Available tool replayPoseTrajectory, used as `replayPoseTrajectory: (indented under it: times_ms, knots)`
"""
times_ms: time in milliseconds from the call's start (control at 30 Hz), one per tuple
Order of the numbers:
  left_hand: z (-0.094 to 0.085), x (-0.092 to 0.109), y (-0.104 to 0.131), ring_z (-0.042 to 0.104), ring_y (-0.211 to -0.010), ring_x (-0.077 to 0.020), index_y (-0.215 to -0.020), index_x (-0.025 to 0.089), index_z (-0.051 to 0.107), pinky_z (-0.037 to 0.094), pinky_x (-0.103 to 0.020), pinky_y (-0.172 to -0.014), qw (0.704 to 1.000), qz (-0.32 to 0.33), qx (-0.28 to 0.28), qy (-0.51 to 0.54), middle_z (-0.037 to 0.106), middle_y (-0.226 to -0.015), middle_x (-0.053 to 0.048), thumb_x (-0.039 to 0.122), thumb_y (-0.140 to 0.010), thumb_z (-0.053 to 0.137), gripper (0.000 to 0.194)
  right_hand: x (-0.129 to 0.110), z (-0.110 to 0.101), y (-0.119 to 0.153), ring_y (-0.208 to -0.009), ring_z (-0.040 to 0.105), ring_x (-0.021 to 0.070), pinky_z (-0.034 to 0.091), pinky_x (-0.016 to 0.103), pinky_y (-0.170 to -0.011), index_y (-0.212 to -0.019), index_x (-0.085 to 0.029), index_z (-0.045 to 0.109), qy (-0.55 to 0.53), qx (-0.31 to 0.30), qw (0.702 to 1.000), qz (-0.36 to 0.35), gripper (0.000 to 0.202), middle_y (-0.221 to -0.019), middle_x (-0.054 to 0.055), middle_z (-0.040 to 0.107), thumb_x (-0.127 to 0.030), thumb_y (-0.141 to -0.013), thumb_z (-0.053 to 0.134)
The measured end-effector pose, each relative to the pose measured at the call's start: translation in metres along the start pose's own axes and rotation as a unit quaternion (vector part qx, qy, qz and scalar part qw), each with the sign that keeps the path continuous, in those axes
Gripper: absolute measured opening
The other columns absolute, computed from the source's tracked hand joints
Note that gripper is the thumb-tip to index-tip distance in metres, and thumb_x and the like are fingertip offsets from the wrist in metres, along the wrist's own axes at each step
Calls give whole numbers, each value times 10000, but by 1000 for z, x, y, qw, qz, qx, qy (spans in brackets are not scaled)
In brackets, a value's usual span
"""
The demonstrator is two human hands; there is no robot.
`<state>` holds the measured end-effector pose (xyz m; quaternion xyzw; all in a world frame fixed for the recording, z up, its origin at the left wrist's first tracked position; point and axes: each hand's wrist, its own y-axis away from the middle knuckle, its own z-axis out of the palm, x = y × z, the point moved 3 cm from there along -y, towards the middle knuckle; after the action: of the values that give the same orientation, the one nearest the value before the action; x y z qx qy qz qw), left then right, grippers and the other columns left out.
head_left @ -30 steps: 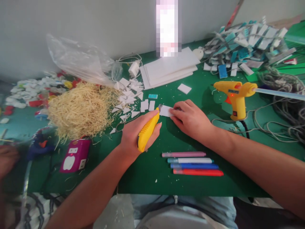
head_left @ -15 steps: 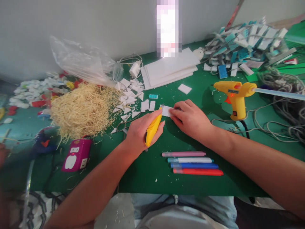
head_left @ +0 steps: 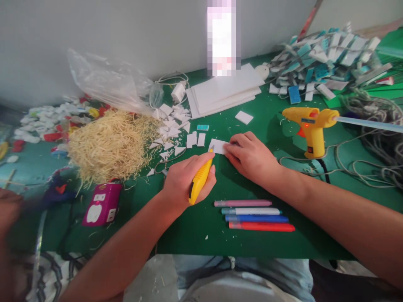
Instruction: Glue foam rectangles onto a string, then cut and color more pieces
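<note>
My left hand (head_left: 178, 178) is closed around a yellow utility knife (head_left: 200, 179). The knife's blade tip meets the left part of a small white foam board piece (head_left: 218, 146) lying on the green table. On that piece's right end, the bunched fingertips of my right hand (head_left: 254, 158) press down and grip it. Just left of the piece lie small white rectangles (head_left: 201, 139) and a blue-patterned strip (head_left: 203, 127). Another white rectangle (head_left: 244, 117) rests beyond my right hand.
White offcuts (head_left: 171, 126) and a straw heap (head_left: 108, 144) spread leftward, near a magenta power adapter (head_left: 102, 204). A yellow glue gun (head_left: 315, 130) stands at right amid cords. Several markers (head_left: 256, 218) lie in front. White sheets (head_left: 223, 92) are stacked behind. Another person's hand (head_left: 9, 205) shows far left.
My left hand has drawn the knife slightly toward me, its tip moving from the white piece's far edge toward its near edge. My right hand stays in place. The other person's hand has come further into view.
</note>
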<state>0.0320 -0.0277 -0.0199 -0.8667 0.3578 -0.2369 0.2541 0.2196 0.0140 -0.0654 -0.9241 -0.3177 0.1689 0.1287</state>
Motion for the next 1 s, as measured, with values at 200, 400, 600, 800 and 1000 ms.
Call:
replayPoseTrajectory:
  times_ms: [200,400,600,800,1000]
  knots:
    - [-13,12,4,718,-613,-117,-1072,188,649,584,-195,-603,1000,-20,13,-15,775,-800,-2,127,-896,597,194,2,2,0,-937,488,255,485,394,-841,-1032,-161,771,8,-3,1000,-2,316,-1057,144,663,-244,-1047,467]
    - [-15,7,4,749,-665,-129,-1104,187,677,616,-203,-667,998,-22,52,-35,805,-879,-18,133,-910,638,205,1,1,2,-942,510,263,498,398,-830,-1057,-156,760,4,11,1000,-4,281,-1066,153,676,-223,-1030,489]
    - [0,-9,8,779,-798,-141,-1190,168,682,626,-190,-768,997,-44,48,31,811,-1042,-61,200,-943,686,249,-1,-2,2,-927,531,264,510,399,-829,-1053,-157,748,2,10,1000,-10,302,-1047,155,699,-225,-1047,454]
    - [1,-10,7,783,-807,-146,-1184,152,684,623,-188,-794,998,-40,33,31,813,-1031,-69,178,-940,678,246,-1,-1,2,-908,550,259,526,385,-824,-1057,-137,751,15,24,999,-18,306,-1041,158,713,-224,-1052,458]
    - [-1,-10,7,790,-823,-152,-1171,155,694,633,-191,-814,998,-48,34,37,816,-1050,-71,189,-940,681,234,0,-2,3,-929,559,256,535,388,-840,-1094,-151,752,9,35,999,-15,295,-1073,148,719,-228,-1049,471]
